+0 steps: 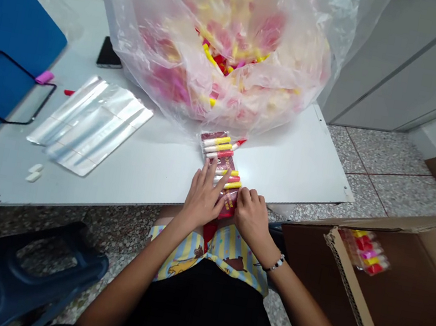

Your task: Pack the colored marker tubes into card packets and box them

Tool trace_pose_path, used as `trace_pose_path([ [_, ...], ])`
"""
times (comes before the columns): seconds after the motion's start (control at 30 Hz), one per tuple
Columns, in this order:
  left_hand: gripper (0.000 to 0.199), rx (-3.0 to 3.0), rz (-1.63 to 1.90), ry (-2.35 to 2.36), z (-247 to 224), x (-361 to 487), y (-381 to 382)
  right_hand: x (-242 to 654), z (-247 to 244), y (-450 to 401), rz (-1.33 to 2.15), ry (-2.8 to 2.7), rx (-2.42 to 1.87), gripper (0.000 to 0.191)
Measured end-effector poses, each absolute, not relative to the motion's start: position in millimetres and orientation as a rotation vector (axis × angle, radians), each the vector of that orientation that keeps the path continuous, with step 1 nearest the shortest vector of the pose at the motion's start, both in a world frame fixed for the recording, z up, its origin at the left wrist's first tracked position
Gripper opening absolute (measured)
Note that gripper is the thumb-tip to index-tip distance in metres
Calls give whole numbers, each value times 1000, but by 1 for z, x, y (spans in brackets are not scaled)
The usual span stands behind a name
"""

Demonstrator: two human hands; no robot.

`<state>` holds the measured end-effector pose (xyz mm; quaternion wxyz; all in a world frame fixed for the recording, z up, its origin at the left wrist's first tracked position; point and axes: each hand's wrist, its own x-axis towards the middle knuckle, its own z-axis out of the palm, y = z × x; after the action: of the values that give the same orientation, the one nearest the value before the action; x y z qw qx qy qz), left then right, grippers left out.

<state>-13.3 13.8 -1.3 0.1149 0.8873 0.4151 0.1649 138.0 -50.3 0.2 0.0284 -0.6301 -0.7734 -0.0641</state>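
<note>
At the table's front edge lies a dark red printed card (230,201) in what looks like clear plastic. Several white markers (225,154) with yellow or red caps rest across it in two groups. My left hand (205,193) is open, its fingers spread flat over the lower markers and card. My right hand (251,214) has its fingers curled in a pinch at the card's right edge; what is between the fingertips is hidden. Something red (209,231) hangs below, over my lap.
Behind the card stands a large clear bag (230,92) of colourful marker parts. Flat clear sleeves (95,127), a phone (109,54), white pieces (34,172) and a blue panel (9,30) are to the left. At right, an open carton (346,298) contains a marker pack (366,251).
</note>
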Motion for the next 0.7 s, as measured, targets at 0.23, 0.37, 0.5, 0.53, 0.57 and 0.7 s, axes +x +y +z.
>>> trace_pose_path([
  [0.23,80,2695,277,1256,7,-11,6,142,7,-24,-94,-2402,-1910,11],
  [0.37,72,2739,247,1357,8,-2,-6,141,9,-19,-109,-2409,-1950,14],
  [0.5,64,2719,247,1501,4,5,-29,145,7,-16,-19,-2338,-1903,14],
  [0.53,63,2711,250,1519,3,5,-36,150,5,-14,65,-2299,-1845,13],
  [0.57,64,2712,253,1516,1,4,-42,154,4,-13,169,-2238,-1773,13],
  [0.7,70,2758,275,1456,-7,-3,-55,171,-5,-8,426,-1911,-1508,11],
])
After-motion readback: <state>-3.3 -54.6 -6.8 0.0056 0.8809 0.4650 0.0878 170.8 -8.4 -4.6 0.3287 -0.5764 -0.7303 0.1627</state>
